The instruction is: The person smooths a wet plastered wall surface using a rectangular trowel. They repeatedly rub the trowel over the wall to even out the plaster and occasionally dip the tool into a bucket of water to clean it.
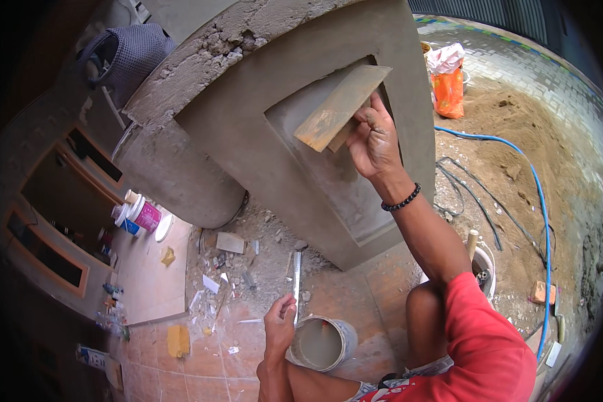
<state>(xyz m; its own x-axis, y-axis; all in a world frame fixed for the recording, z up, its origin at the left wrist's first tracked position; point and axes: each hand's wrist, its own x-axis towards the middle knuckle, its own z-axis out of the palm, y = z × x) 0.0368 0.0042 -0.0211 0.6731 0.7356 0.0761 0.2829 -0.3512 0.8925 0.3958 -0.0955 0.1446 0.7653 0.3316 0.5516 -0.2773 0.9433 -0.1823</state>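
My right hand (375,141) is closed on a wooden float (345,107), a flat board with a smaller wooden piece behind it, largely hidden by my fingers. The float is raised at the upper part of a recessed panel (362,211) in a grey plastered pillar (248,144). Whether it touches the plaster I cannot tell. Lower down, my left hand (279,325) hovers by a bucket (348,342) of grey, watery liquid, its fingers curled together. A thin metal strip (297,275) runs up beside those fingertips; whether they grip it is unclear.
Rubble and scraps lie at the pillar's foot, with a pale block (230,242) and a yellow sponge (178,340). A white bucket (490,268) stands by my right leg. Beyond it are a sand heap (502,127), a blue hose (539,181) and an orange sack (449,94).
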